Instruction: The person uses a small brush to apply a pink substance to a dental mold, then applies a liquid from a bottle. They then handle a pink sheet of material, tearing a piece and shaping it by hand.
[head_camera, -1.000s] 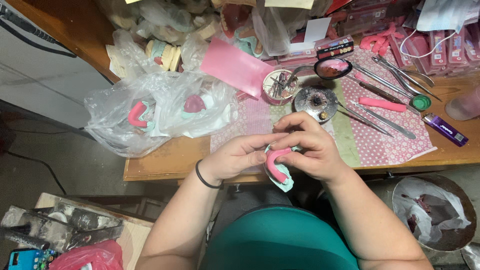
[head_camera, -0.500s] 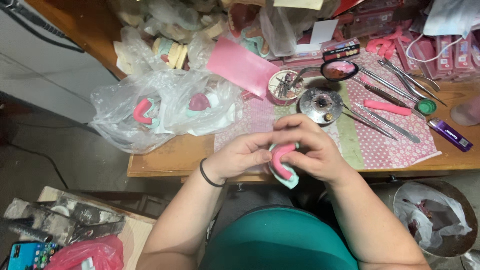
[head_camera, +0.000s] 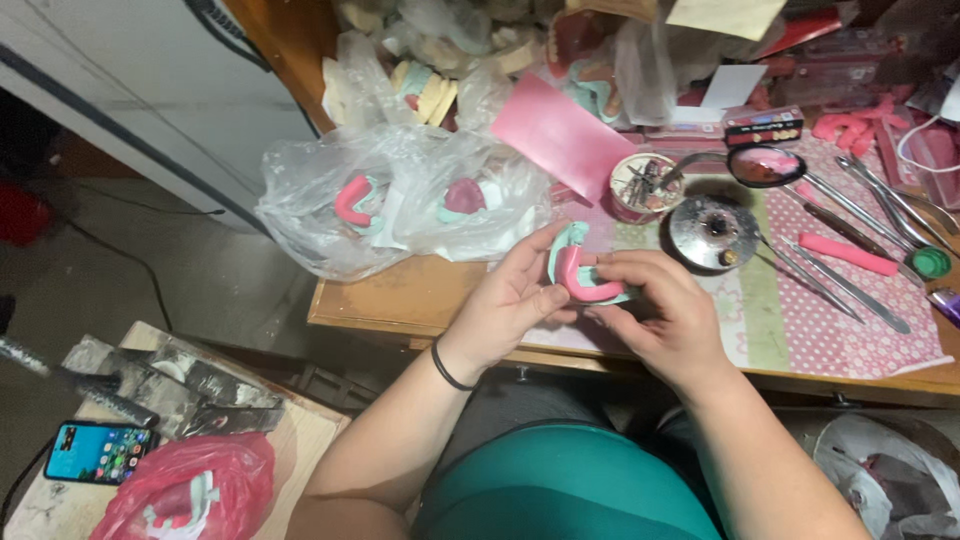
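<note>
1. Over the near edge of the wooden table (head_camera: 400, 300), seen from the head camera, both hands meet on one small piece: a pink horseshoe-shaped wax rim (head_camera: 583, 282) seated on a pale green dental cast (head_camera: 568, 243).
2. Her left hand (head_camera: 510, 298), black band at the wrist, is clamped on the cast from the left, fingers curled behind it, thumb in front.
3. Her right hand (head_camera: 668, 318) pinches the rim's right end, fingertips together on the wax.
4. Just left lies a clear plastic bag (head_camera: 400, 200) with more casts; right of the hands sit a round metal lid (head_camera: 714, 231) and a pink wax stick (head_camera: 848, 254).
</note>
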